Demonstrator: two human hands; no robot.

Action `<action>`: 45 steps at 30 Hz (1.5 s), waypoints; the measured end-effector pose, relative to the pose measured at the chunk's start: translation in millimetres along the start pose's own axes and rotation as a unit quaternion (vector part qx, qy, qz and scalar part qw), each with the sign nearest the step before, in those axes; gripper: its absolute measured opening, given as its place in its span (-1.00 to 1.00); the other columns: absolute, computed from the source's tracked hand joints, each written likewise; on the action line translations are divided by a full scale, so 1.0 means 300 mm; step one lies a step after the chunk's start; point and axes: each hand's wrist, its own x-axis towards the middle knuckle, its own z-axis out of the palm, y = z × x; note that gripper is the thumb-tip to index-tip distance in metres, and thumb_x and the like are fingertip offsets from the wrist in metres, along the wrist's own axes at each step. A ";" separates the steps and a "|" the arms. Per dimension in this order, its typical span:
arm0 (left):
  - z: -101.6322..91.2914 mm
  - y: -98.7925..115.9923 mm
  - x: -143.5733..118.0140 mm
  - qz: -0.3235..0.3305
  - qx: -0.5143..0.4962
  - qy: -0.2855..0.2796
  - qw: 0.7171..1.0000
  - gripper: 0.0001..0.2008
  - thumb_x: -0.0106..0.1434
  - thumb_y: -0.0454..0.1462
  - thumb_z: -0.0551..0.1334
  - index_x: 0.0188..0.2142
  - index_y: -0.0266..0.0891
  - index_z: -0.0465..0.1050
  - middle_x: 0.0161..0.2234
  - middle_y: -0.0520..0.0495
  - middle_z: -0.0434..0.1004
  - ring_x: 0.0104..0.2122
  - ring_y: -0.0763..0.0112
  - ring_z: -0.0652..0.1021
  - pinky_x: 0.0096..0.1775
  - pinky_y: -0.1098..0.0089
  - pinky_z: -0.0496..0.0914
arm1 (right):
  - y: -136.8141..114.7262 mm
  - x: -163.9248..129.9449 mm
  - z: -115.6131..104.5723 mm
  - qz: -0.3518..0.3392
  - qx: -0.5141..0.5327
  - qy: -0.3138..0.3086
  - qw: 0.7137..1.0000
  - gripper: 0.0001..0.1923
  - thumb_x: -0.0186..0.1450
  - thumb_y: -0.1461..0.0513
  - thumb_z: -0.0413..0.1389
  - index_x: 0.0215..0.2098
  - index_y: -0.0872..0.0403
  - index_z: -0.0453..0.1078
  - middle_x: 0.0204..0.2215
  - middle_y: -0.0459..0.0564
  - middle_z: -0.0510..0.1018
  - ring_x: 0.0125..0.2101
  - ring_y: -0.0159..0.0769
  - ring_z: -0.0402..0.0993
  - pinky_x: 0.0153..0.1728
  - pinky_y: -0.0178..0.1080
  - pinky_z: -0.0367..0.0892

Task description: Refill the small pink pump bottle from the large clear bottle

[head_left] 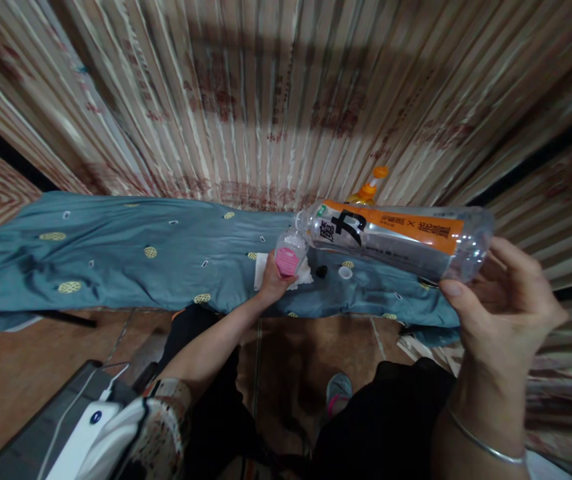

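One large clear bottle (396, 240), tipped on its side, is meeting mouth to mouth with one small pink-labelled bottle (290, 253) above the blue-clothed counter (116, 247). The right hand (501, 313) is gripping the large bottle's base; the left hand (273, 280) is closing round the small one. Misaligned mouths could be spilling liquid onto one white tissue (302, 277). Two loose caps (333, 271) are lying just right; one orange-capped bottle (369, 190) is standing farther back.
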 end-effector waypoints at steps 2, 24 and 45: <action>-0.001 0.009 -0.002 -0.003 0.002 -0.002 1.000 -0.18 -0.18 -0.37 0.57 0.07 -0.15 0.31 0.02 -0.11 0.53 0.08 0.04 0.58 0.22 0.00 0.43 | -0.001 -0.004 0.004 -0.006 0.010 0.002 1.000 -0.30 -0.10 0.18 0.63 0.03 -0.13 0.69 -0.04 0.02 0.76 -0.12 -0.14 0.70 -0.07 -0.07 0.67; -0.011 0.019 -0.009 -0.002 0.020 -0.010 1.000 -0.19 -0.14 -0.32 0.58 0.08 -0.12 0.30 0.03 -0.10 0.53 0.07 0.08 0.57 0.21 0.04 0.43 | -0.012 0.013 0.014 -0.020 -0.010 -0.004 1.000 -0.28 -0.10 0.07 0.64 0.05 -0.18 0.69 -0.04 0.02 0.74 -0.10 -0.02 0.70 0.01 0.19 0.66; -0.018 0.024 -0.011 -0.006 0.032 -0.007 0.999 -0.23 -0.15 -0.36 0.57 0.05 -0.13 0.31 0.00 -0.10 0.54 0.07 0.04 0.58 0.19 0.03 0.46 | -0.020 0.026 0.013 -0.002 -0.007 -0.009 1.000 -0.26 -0.12 0.13 0.64 0.05 -0.15 0.68 -0.04 0.00 0.74 -0.04 0.00 0.69 0.20 0.30 0.55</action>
